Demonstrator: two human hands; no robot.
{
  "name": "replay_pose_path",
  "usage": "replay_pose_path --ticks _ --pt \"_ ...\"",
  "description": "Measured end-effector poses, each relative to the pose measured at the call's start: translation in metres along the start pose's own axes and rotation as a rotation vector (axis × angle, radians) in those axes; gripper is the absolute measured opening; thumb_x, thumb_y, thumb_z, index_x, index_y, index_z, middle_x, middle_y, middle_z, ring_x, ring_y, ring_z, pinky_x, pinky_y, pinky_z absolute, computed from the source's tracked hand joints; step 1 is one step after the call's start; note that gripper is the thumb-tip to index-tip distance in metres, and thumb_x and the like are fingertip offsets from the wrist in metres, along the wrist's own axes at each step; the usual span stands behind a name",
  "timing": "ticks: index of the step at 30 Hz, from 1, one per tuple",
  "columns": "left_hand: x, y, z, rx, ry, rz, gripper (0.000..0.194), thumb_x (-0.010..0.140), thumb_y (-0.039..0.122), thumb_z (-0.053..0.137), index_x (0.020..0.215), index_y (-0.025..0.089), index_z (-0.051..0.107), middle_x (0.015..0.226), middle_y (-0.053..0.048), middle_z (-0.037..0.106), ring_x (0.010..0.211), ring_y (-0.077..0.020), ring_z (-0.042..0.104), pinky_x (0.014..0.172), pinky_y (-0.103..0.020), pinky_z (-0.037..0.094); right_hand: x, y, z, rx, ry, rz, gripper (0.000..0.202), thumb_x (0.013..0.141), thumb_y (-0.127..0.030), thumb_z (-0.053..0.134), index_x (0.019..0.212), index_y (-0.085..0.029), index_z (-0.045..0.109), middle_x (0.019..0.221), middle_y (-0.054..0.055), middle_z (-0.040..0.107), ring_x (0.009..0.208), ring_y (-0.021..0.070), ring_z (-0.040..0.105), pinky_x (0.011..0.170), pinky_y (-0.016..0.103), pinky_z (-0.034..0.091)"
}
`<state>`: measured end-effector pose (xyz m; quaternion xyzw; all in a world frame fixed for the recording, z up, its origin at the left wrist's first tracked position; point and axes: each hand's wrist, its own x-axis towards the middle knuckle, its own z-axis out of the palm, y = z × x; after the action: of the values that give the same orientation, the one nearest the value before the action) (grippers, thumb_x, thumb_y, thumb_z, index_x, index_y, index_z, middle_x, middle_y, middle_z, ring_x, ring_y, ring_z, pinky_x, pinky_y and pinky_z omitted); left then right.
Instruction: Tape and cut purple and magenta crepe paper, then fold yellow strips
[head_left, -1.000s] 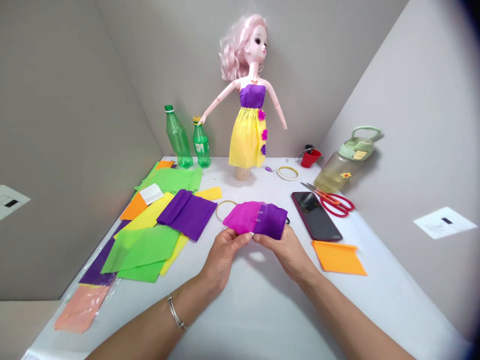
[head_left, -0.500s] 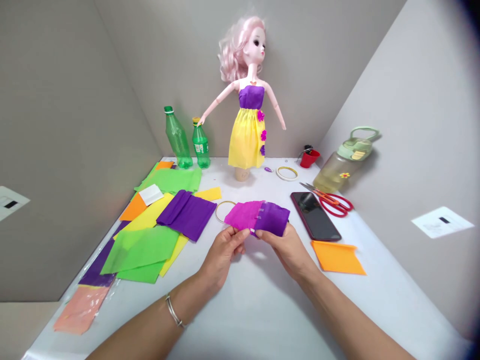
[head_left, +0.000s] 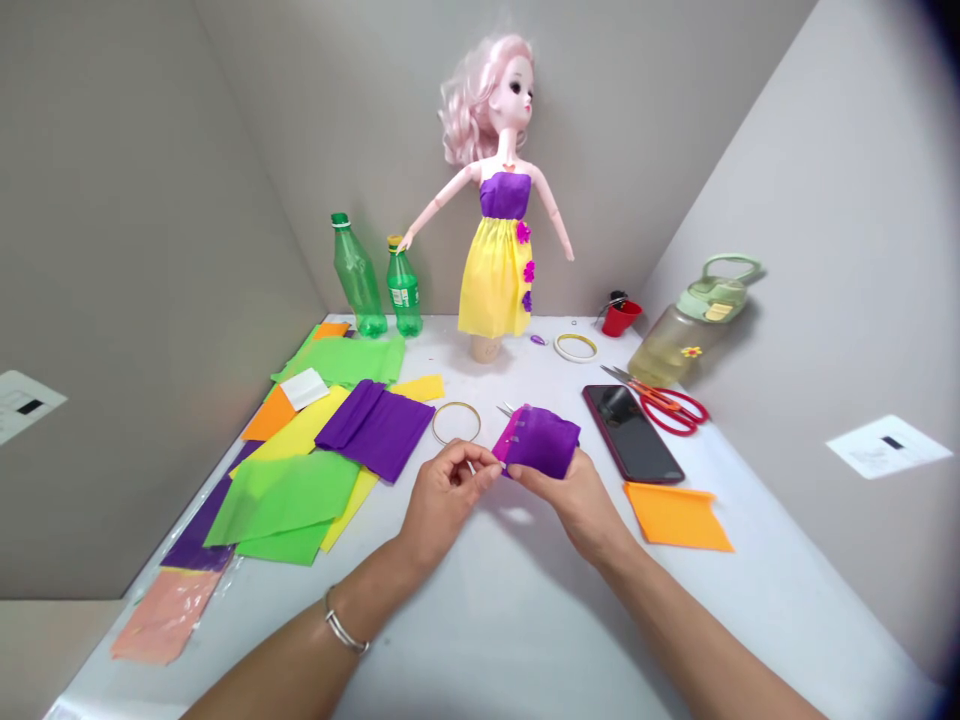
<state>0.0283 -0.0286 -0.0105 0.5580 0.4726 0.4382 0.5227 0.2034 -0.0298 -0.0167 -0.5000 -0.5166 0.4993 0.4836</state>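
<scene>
While it is kept raised just above the middle of the white worktop, a folded piece of purple and magenta crepe paper is pinched along its near edge by both hands. The right hand is closed under the purple side, thumb on top, so that the fold is kept from opening. The left hand is closed on the magenta edge at the paper's left, fingertips drawn together, and a thin pale sliver, seemingly a strip of tape, shows between them; small clear tape tabs appear to sit along the seam, which would explain the close two-handed grip.

Just beyond the paper a thin gold wire ring lies flat. Toward the left edge loose sheets of green, purple, yellow and orange crepe paper are spread in overlapping layers. To the right a black smartphone lies face up, with red-handled scissors beside it and an orange paper square nearer the front. At the far edge a pink-haired doll in a purple and yellow paper dress is stood upright, flanked by two green plastic bottles, a roll of tape and a translucent water jug.
</scene>
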Motion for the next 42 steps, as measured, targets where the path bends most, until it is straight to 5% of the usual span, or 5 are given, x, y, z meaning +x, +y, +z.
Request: replay_pose_path --ticks 32,37,42 --pt "0.003 -0.001 -0.003 0.069 -0.031 0.01 0.014 0.079 0.031 0.063 0.077 0.017 0.062 0.071 0.003 0.053 0.06 -0.0102 0.043 0.058 -0.022 0.036 0.001 -0.001 0.0 0.036 -0.073 0.028 0.039 0.075 -0.036 0.077 0.108 -0.018 0.068 0.099 0.005 0.071 0.091 0.0232 0.062 0.085 0.036 0.048" --pt "0.009 -0.002 -0.01 -0.023 -0.033 -0.055 0.018 0.078 0.035 0.064 0.077 0.017 0.06 0.067 0.003 0.054 0.059 -0.0103 0.044 0.058 -0.022 0.036 0.004 0.001 0.0 0.163 -0.077 0.057 0.041 0.074 -0.034 0.079 0.11 -0.019 0.066 0.1 0.003 0.069 0.092 0.0214 0.06 0.085 0.033 0.046" --pt "0.022 -0.002 -0.031 0.038 0.105 -0.007 0.019 0.078 0.037 0.064 0.075 0.018 0.06 0.061 0.005 0.049 0.054 -0.0098 0.041 0.056 -0.023 0.034 0.004 -0.003 -0.001 0.228 -0.103 0.103 0.032 0.071 -0.032 0.081 0.097 -0.018 0.067 0.083 0.0 0.065 0.077 0.0162 0.056 0.075 0.028 0.044"
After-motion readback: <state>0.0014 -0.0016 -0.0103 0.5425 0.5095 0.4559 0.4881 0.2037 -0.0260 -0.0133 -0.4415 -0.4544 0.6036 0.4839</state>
